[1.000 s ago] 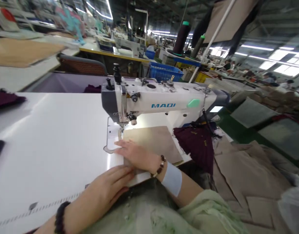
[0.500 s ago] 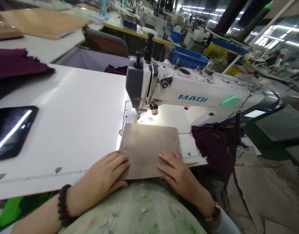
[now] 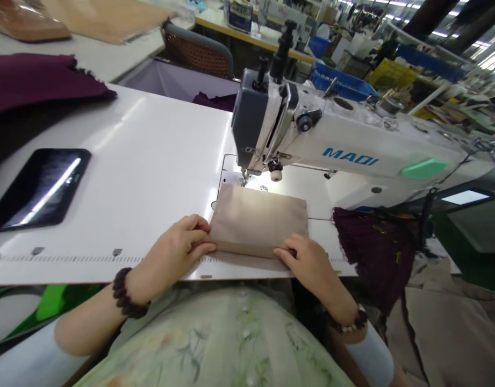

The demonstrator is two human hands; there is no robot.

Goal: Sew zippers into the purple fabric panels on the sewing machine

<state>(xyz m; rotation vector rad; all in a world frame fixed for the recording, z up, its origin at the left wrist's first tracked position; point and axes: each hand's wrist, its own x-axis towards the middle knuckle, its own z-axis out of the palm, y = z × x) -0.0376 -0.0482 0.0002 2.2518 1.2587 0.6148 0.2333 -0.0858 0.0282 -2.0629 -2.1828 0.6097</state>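
A beige fabric piece (image 3: 259,217) lies on the white sewing table, just in front of the sewing machine (image 3: 344,145). Its near edge is turned up in a narrow fold. My left hand (image 3: 183,242) pinches the left end of that fold between thumb and fingers. At the right end, my right hand (image 3: 306,263) grips the fold the same way, fingers curled. The far edge of the fabric lies close to the needle and presser foot (image 3: 245,174), whose lamp lights the cloth.
A black phone (image 3: 41,185) lies on the table at left, with purple fabric (image 3: 41,83) behind it. More purple cloth (image 3: 376,247) with small metal pieces hangs at right, beside stacked beige pieces (image 3: 452,333). A chair (image 3: 199,54) stands beyond the table.
Both hands went from lying flat on the fabric to pinching its near edge, which is now folded up. The view has shifted, so the machine appears farther right.
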